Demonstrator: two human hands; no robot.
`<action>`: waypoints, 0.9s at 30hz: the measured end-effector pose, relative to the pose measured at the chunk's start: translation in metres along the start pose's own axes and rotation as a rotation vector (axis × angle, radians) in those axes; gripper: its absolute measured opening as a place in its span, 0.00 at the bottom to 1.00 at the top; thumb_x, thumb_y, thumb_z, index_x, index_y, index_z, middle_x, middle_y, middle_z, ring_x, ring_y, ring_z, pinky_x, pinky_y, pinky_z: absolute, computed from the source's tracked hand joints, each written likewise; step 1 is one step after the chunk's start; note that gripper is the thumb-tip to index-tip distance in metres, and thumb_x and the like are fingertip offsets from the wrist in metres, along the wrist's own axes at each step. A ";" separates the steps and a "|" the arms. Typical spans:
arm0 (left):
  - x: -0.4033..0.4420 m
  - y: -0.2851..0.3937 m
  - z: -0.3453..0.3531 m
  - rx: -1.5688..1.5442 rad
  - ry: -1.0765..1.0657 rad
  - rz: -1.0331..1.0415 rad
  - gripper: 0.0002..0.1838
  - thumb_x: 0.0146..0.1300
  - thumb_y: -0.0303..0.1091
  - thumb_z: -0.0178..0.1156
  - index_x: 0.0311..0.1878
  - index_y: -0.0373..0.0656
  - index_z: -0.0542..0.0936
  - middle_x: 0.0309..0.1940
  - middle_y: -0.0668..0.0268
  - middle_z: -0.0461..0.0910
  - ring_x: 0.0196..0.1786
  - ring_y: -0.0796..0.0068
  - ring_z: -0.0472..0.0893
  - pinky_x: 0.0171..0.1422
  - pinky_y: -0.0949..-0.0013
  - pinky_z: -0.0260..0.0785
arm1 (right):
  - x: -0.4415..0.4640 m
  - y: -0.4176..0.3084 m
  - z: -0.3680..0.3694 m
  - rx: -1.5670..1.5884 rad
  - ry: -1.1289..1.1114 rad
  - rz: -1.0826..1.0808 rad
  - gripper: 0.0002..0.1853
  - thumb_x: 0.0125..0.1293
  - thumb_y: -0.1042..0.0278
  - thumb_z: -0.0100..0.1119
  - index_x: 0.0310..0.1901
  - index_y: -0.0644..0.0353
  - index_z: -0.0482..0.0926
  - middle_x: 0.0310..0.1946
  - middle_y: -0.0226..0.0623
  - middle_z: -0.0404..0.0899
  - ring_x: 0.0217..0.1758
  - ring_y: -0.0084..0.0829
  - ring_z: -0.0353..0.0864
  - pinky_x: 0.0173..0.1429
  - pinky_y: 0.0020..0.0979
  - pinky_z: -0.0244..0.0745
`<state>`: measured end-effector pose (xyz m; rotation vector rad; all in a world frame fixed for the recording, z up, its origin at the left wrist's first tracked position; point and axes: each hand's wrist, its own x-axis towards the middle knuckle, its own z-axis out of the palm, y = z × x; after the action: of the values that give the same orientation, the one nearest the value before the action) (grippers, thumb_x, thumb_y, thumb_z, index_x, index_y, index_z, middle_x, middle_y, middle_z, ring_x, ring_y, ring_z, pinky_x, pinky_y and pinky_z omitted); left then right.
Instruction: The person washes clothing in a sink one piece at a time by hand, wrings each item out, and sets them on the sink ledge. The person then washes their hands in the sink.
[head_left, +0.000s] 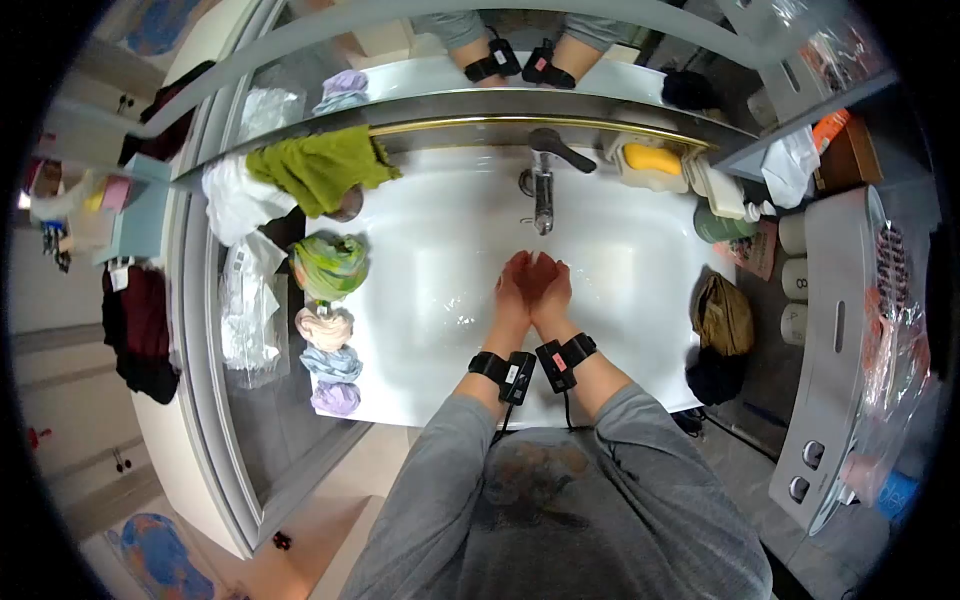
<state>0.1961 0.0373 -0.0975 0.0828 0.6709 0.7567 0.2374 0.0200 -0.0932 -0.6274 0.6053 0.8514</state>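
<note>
My left hand (513,284) and my right hand (551,288) are held side by side over the white sink (420,250), palms up and cupped together. Their fingers curve toward the chrome faucet (543,200), whose spout ends just beyond the fingertips. Both hands are open, touching along their inner edges, and no solid object shows in them. Whether water lies in the palms I cannot tell. Black straps with small boxes circle both wrists.
Folded cloths (332,362) line the sink's left edge, below a green towel (325,168). Yellow soap (650,159) sits in a dish at the back right, near a green pump bottle (715,225). A brown and black cloth (722,315) lies on the right rim.
</note>
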 end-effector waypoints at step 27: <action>-0.094 0.107 -0.149 1.018 0.389 0.012 0.25 0.56 0.42 0.48 0.57 0.46 0.61 0.52 0.65 0.63 0.56 0.71 0.60 0.58 0.66 0.50 | -0.090 -0.040 0.089 -1.709 -0.847 -1.114 0.15 0.56 0.72 0.48 0.46 0.62 0.70 0.50 0.42 0.69 0.53 0.42 0.67 0.55 0.33 0.63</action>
<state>-0.0069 0.0300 -0.1330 0.8841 1.3802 0.3759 0.2442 0.0188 0.0399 -1.7126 -1.3942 0.2668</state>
